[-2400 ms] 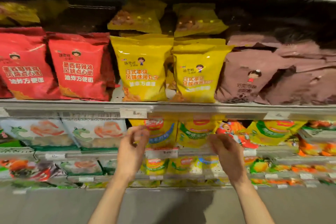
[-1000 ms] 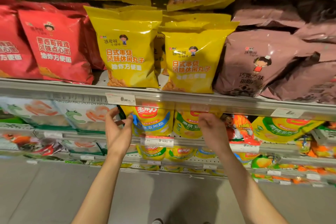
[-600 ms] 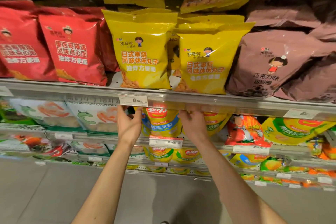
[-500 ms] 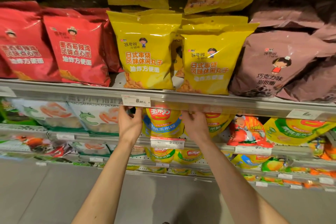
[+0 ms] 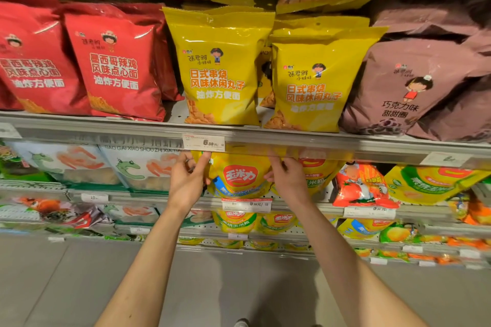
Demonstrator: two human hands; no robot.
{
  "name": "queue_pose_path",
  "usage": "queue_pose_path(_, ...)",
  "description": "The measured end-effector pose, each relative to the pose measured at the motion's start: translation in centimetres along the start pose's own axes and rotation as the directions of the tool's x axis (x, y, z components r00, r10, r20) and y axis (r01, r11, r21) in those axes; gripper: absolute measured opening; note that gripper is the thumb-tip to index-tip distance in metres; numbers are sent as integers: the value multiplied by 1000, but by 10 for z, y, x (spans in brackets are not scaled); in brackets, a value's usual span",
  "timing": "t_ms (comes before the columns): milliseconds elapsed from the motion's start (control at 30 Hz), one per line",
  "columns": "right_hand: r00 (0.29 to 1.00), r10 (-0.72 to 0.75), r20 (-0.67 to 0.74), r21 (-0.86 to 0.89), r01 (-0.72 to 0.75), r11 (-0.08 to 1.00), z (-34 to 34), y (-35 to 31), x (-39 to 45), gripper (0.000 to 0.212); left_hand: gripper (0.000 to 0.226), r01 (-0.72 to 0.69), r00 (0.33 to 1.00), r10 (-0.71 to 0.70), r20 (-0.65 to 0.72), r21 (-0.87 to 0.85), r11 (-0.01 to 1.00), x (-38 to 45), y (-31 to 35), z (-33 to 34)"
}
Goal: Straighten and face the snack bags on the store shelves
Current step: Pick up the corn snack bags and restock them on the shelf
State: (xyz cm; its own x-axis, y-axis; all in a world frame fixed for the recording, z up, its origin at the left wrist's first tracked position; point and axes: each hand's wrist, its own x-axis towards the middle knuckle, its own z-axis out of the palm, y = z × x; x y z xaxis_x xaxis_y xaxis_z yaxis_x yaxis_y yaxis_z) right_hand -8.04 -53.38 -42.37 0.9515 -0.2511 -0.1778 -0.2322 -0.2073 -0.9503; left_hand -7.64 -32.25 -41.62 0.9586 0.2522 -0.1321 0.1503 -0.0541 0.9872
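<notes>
Overhanging shelf rail [image 5: 292, 142] hides yellow corn bag [image 5: 239, 175] top; hands [image 5: 186, 180] flanking

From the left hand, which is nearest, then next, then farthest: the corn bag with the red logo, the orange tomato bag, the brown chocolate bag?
1. Corn bag: touching the left hand, on its right.
2. Orange tomato bag: same shelf, farther right.
3. Brown chocolate bag: shelf above, far right.

Counting along the upper shelf's front row: two red bags [image 5: 114, 61], two yellow bags [image 5: 218, 69], one mauve bag [image 5: 403, 87] plainly facing out, more mauve ones behind it too jumbled to number. Seeing two hands, left hand [image 5: 186, 183] and right hand [image 5: 289, 180], either side of one yellow corn-snack bag [image 5: 239, 175]. Spotting one orange-red bag [image 5: 361, 183].
</notes>
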Motion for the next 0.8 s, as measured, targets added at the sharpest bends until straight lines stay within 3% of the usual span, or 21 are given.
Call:
queue_pose_path(133, 997, -64, 36, 38, 63, 997, -3, 9, -13, 24, 32, -40, 999, 38, 34, 46, 998, -6, -5, -7)
queue_pose_path(433, 993, -67, 96, 66, 60, 996, -17, 11, -43, 24, 32, -107, 981, 93, 172, 70, 992, -29, -21, -33)
queue_pose_path(633, 994, -91, 52, 52, 89, 995, -34, 6, -53, 34, 23, -184, 970, 178, 168, 23, 983, -42, -10, -32)
queue_pose_path(800, 977, -211, -35, 45, 212, 976, -55, -10, -56, 40, 17, -279, 945, 282, 164, -36, 959, -53, 14, -18)
